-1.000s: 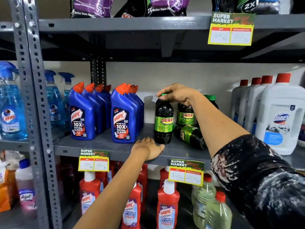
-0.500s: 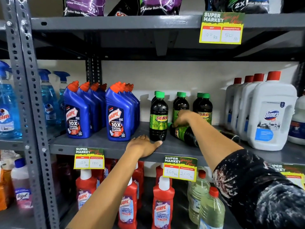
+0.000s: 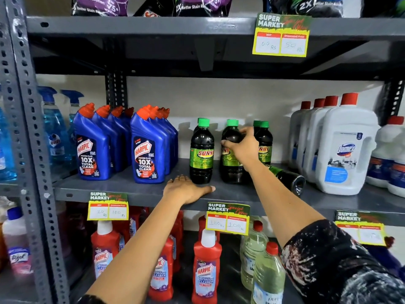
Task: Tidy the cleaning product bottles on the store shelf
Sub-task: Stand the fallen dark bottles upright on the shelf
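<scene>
Fingers of the left hand [image 3: 186, 189] lie flat and spread, palm down, on the front edge of the grey shelf [image 3: 131, 190]. Just behind it stands 1 upright dark bottle [image 3: 201, 151] with a green cap. Beside that, the right hand [image 3: 242, 145] wraps around the shoulder of a second upright dark bottle [image 3: 230, 170]. Right of the forearm, 1 fallen bottle [image 3: 287, 177] lies on its side. Blue bottles [image 3: 147, 148] stand left, white jugs [image 3: 344, 148] right.
</scene>
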A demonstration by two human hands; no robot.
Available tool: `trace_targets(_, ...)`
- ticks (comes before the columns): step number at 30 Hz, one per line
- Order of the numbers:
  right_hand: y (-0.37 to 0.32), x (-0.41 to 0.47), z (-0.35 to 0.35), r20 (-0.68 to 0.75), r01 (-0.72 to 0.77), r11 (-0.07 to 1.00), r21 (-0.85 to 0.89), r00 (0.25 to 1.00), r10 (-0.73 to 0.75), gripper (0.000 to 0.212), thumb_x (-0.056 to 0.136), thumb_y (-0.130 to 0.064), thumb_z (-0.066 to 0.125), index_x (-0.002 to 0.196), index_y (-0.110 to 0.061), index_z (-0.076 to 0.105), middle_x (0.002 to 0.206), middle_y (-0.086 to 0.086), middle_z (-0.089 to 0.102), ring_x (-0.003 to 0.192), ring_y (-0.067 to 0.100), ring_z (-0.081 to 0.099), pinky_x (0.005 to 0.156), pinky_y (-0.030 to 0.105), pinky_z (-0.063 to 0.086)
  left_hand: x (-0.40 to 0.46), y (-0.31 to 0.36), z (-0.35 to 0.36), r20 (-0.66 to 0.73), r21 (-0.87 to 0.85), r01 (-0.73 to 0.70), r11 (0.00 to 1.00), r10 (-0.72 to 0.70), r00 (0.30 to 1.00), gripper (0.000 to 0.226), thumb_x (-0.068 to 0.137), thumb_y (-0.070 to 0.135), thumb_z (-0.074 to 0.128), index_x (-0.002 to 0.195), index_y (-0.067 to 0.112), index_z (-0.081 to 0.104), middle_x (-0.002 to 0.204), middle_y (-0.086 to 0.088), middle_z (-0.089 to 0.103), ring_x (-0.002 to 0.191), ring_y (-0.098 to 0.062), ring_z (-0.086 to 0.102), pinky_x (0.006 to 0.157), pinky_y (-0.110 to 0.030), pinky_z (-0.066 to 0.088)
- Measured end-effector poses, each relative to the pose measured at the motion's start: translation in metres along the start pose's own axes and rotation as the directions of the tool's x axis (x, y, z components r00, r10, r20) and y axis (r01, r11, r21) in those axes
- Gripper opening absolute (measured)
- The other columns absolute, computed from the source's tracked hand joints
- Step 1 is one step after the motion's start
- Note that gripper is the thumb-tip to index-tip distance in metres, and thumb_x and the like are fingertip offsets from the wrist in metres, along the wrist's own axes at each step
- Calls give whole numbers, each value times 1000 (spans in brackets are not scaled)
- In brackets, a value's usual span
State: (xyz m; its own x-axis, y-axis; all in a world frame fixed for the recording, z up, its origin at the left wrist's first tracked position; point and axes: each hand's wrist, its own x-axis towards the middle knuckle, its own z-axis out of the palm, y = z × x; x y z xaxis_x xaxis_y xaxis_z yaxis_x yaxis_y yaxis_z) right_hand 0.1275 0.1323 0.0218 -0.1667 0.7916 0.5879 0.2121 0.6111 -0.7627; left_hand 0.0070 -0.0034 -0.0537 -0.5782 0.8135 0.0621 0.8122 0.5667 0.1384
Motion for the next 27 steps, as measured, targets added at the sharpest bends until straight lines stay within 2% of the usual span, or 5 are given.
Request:
trace_targets(4,6,-9,-13,1,19,999,-41,1000,-19,71,65,-37,83,116,-11,42,113,11,63,96,26,61,74,30,46,-1,1,0,-12,-3,-16,1000,16,1000,118,68,89,25,153,8,12,160,-14,15,147,-27,17,117,-41,15)
trace_targets(10,-28,6,-28,39,90,973,-212,996,-84,86,69,-57,72,129,-6,38,130,22,48,118,38,49,98,43,44,2,-2,2,-14,-69,-28,997,27,1000,118,66,90,25,152,10,16,159,-14,18,146,-26,19,117,-40,16)
trace_targets(13,-55,22,-35,55,112,921,-372,994,-98,61,77,-53,67,109,-4,50,111,20,61,107,38,59,75,33,44,-8,0,6,-161,-114,-51,992,33,986,86,81,74,29,129,8,54,135,-15,54,125,-31,50,96,-38,41)
trace_targets(18,-71,39,-35,130,122,840,-528,990,-62,50,79,-45,70,102,-2,59,112,21,64,106,39,61,71,33,42,-38,-8,33,-697,33,-157,987,135,704,44,90,33,35,57,14,59,55,-4,61,50,-24,58,48,-26,33)
trace_targets(27,-71,52,-47,270,127,908,-400,963,-16,37,73,-27,80,105,-11,70,101,9,66,105,26,63,84,29,47,-30,-11,42,-797,127,-138,982,183,576,39,86,26,42,55,15,64,51,0,63,41,-19,54,45,-27,39)
